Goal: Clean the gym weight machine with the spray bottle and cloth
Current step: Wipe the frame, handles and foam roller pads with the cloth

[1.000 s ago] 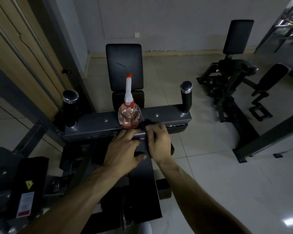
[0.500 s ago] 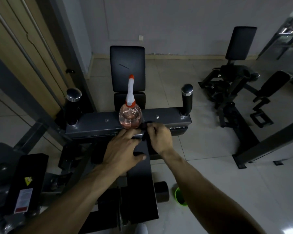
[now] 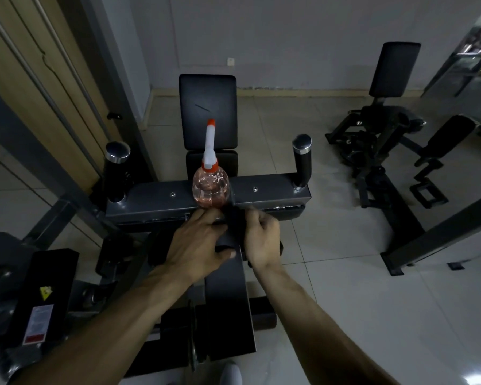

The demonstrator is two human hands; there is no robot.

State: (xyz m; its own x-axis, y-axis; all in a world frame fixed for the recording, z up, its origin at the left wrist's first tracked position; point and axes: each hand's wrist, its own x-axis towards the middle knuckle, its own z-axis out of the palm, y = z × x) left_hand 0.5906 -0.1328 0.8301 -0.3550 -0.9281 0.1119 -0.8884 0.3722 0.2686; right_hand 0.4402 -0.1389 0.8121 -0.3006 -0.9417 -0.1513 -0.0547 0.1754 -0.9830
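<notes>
So the spray bottle [image 3: 211, 187] was standing upright right in the middle of the frame, on the flat grey crossbar [image 3: 161, 197] of the weight machine [image 3: 228, 307]. Clear round body with pinkish liquid in it, long white nozzle with an orange tip pointing up toward the black back pad [image 3: 207, 109] behind it. Nobody was touching it; both hands were just below it in the picture.

The cloth [image 3: 232, 218] was dark, pretty much the same colour as the machine, so hard to make out, but it sat bunched at the front edge of the crossbar, just under the bottle and between the two hands. The right hand [image 3: 261, 240] was curled in a loose fist with its fingertips closed on the cloth's right side. The left hand [image 3: 199, 245] lay flatter, fingers stretched forward onto the left side of the cloth, thumb sticking out toward the right hand. Whether it was actually pinching the fabric or only pressing on it, I couldn't tell.

Two upright black handles with chrome caps stood at the ends of the crossbar, one at left [image 3: 115, 170] and one at right [image 3: 301, 161]. Another black machine [image 3: 381, 129] sat on the tiled floor [image 3: 345, 315] in the upper right of the frame.
</notes>
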